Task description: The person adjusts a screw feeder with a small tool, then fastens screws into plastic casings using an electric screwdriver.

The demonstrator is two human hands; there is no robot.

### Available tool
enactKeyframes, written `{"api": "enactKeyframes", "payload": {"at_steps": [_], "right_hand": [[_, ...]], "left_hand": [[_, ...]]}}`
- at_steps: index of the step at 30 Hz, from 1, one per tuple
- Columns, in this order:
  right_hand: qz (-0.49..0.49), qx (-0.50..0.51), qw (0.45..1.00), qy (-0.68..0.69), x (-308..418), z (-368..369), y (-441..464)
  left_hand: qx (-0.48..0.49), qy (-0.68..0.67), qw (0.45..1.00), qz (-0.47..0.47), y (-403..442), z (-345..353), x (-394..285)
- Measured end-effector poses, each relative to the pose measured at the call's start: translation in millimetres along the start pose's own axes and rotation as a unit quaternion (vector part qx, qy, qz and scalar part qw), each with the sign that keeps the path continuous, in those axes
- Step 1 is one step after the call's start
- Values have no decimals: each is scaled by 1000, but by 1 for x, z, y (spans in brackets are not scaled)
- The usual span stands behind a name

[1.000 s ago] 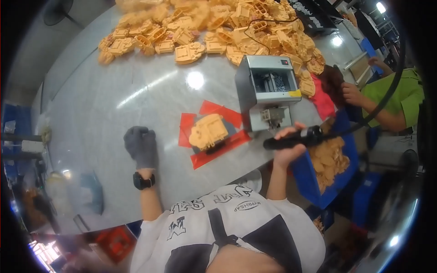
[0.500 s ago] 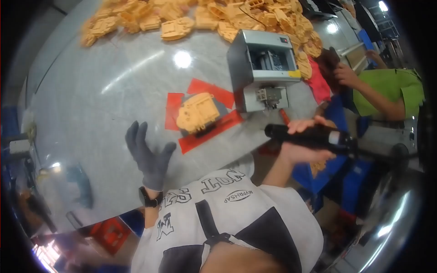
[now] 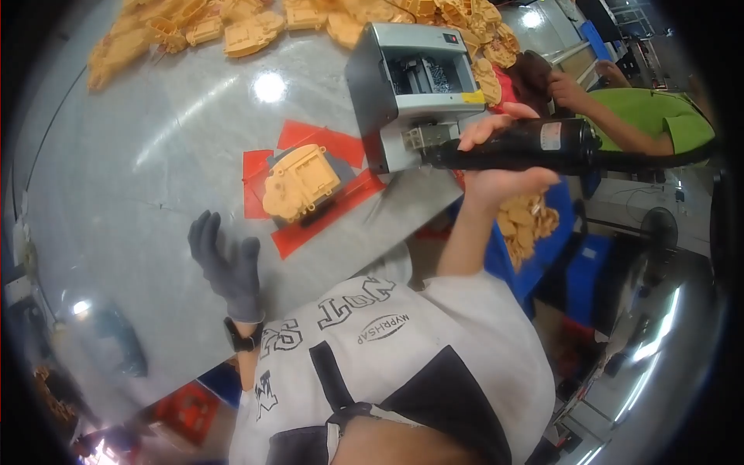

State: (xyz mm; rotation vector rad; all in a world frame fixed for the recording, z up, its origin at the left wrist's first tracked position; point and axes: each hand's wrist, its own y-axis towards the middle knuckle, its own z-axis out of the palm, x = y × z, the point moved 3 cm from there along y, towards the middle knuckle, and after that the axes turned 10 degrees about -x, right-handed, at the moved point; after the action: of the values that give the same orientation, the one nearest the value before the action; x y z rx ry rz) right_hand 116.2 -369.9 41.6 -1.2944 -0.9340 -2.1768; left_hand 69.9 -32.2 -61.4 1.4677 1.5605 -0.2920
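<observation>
Beside machine; black tool in right hand; points left; axis crosswise

A grey, shiny table is seen, on which light is reflected. Along its far side, many yellow plastic parts are piled closely. Nearer, a dark grey pad is laid, and by red strips it is bordered on several sides. Just beside these, a silver-and-black machine is placed upright.
</observation>
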Motion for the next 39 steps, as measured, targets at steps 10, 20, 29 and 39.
{"api": "enactKeyframes", "payload": {"at_steps": [10,20,29,39], "right_hand": [[-57,-7,998,2,5,-8,-8],[-100,29,985,137,19,-5,1],[14,-20,999,35,10,-15,-11],[0,181,938,295,17,51,-53]], "left_hand": [[8,-8,1000,6,1,-3,-2],[35,-20,997,64,-5,11,-17],[33,7,997,76,-4,6,-12],[38,-48,992,115,20,33,-36]]}}
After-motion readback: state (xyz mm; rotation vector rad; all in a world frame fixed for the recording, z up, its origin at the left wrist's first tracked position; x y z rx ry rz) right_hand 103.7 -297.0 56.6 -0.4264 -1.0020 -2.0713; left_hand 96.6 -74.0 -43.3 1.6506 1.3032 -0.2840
